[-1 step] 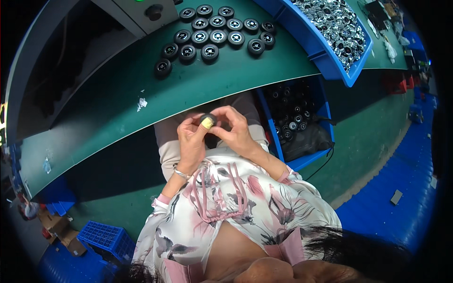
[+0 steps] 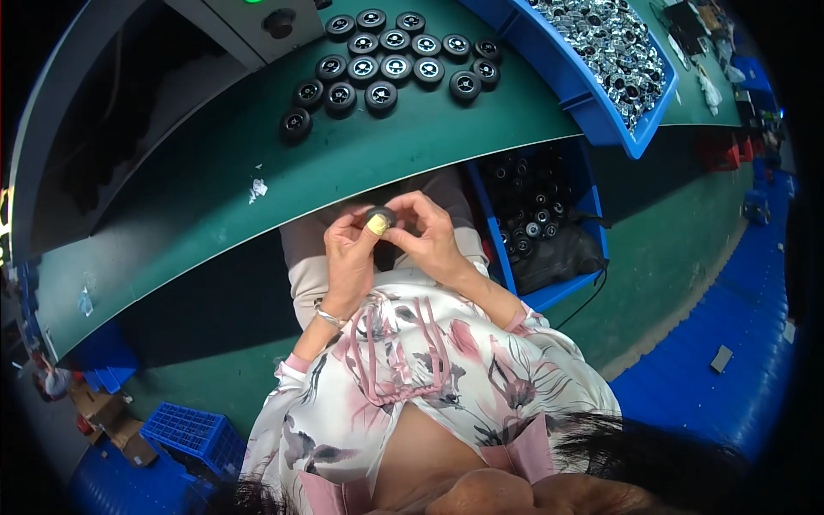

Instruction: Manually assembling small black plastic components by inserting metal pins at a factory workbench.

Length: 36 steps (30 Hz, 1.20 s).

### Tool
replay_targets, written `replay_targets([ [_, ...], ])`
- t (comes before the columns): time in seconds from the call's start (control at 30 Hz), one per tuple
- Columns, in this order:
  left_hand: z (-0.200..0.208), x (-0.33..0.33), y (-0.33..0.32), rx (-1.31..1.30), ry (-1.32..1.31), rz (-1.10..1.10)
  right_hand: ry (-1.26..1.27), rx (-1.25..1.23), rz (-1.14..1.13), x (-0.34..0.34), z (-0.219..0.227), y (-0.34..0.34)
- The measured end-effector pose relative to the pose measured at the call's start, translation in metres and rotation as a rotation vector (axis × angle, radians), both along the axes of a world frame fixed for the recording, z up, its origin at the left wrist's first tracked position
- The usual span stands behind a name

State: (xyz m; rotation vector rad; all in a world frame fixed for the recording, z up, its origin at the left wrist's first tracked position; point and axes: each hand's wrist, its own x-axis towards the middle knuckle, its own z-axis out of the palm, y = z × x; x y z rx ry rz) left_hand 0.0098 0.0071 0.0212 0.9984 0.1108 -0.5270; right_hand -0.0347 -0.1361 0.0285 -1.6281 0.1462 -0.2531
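Observation:
Just below the table's near edge, over my lap, both hands hold a small black wheel [image 2: 372, 211]. My left hand [image 2: 348, 262] is closed on its left side, the thumb, which carries a yellow cover [image 2: 378, 225], pressed on the front. Round the right side, the fingers and thumb of my right hand [image 2: 432, 240] are closed on the same wheel. Much of the wheel is hidden by the fingers. On the green table [image 2: 343, 172] beyond my hands lie several black wheels [image 2: 396, 67] with black-and-silver hubs, flat and close together.
A blue bin [image 2: 629, 142] of shiny metal parts stands at the table's right, jutting past its edge. Below it, right of my lap, a blue crate [image 2: 487, 206] holds black wheels and a dark bag [image 2: 558, 266]. A grey machine housing [image 2: 245, 30] stands far left.

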Motion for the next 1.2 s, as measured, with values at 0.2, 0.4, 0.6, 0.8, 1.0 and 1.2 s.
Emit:
replay_targets([
  [0.2, -0.006, 0.005, 0.006, 0.082, -0.098, -0.088, 0.114, 0.374, 0.066, -0.003, -0.008, -0.010],
  [0.4, 0.008, 0.007, 0.004, 0.151, -0.264, -0.135, 0.086, 0.359, 0.070, -0.005, -0.009, -0.012],
  [0.6, 0.017, 0.012, 0.003, 0.170, -0.284, -0.209, 0.074, 0.403, 0.111, -0.005, -0.002, -0.014],
  [0.8, 0.021, 0.011, 0.001, -0.146, 0.051, -0.223, 0.124, 0.467, 0.212, -0.002, -0.001, -0.023],
  [1.0, 0.007, 0.009, 0.004, -0.163, 0.149, -0.187, 0.182, 0.592, 0.175, -0.001, -0.009, -0.020],
  [1.2, 0.005, 0.005, 0.003, -0.084, 0.151, -0.166, 0.176, 0.614, 0.111, -0.005, -0.011, -0.015],
])
